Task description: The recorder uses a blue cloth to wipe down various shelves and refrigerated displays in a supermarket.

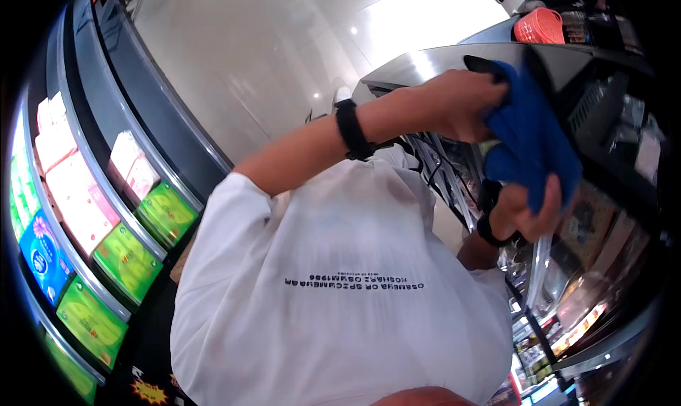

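A blue cloth (537, 135) is bunched and folded between both hands, above a grey counter (409, 65) with dark edges. My left hand (471, 105) grips its upper left side; a black band is on that wrist. Black flat pieces stick out at the cloth's top; I cannot tell whether they belong to it. Lower down, my right hand (537, 209) holds the cloth's bottom end between thumb and fingers, with a black band on the wrist. Both hands are slightly blurred.
Shelves (154, 81) with green packs (127, 262) and pink-white packs (80, 198) stand at left. A coral basket (540, 25) is at the upper right. Cables (441, 161) hang below the counter. Clear-wrapped items (585, 214) lie at right.
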Available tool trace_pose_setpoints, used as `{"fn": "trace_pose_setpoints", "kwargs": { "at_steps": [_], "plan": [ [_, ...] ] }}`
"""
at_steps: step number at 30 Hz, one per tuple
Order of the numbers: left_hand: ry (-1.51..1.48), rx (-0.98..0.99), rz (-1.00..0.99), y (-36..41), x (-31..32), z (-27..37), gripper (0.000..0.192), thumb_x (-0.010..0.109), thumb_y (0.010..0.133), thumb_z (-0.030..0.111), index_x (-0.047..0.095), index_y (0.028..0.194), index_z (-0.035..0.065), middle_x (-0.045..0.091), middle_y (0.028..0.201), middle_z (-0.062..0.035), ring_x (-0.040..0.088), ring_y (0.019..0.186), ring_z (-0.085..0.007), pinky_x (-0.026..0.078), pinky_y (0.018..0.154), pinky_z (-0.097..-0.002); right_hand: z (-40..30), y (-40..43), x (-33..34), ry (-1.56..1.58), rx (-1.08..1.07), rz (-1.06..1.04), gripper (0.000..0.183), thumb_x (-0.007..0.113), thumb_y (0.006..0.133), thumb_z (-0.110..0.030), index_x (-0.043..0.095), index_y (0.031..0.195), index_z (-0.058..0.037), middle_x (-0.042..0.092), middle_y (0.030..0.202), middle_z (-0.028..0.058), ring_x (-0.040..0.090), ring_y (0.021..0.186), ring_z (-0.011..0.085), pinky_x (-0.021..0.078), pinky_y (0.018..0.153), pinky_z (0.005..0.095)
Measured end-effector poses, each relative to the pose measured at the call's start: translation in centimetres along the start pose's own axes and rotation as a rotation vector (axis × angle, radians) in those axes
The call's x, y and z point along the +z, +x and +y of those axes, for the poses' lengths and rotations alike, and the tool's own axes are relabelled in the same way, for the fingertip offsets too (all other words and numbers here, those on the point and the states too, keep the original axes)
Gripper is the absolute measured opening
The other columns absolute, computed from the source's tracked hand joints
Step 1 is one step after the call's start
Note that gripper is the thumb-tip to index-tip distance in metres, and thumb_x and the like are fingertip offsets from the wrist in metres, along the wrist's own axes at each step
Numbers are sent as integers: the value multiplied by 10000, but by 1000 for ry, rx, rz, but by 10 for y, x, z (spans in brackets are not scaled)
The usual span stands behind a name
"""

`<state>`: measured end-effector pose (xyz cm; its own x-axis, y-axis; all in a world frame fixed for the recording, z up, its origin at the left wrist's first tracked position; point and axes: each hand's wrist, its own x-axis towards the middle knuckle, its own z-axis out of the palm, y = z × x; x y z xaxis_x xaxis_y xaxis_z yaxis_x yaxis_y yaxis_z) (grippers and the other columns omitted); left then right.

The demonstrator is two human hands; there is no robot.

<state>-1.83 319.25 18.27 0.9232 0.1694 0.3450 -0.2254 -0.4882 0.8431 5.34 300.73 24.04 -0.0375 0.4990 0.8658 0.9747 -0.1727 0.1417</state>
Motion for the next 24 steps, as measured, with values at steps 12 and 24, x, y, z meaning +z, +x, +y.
{"fn": "trace_pose_setpoints", "kwargs": {
  "at_steps": [12,24],
  "plan": [
    [-844,-64,-319,-1,2,-101,304,715,871,267,670,1109,84,670,1138,-94,620,1050,-226,494,919,-310,-65,63,114,535,168,-325,236,634,824,-29,708,1046,-64,644,1066,175,655,912,334,547,779,450],
    [-284,85,-757,62,-172,-195,400,684,826,250,650,1166,40,659,1207,-178,600,1133,-304,450,1011,-375,-70,154,299,488,715,-285,328,516,905,-88,609,1190,47,647,1102,180,625,1029,315,476,952,395]
  ]
}}
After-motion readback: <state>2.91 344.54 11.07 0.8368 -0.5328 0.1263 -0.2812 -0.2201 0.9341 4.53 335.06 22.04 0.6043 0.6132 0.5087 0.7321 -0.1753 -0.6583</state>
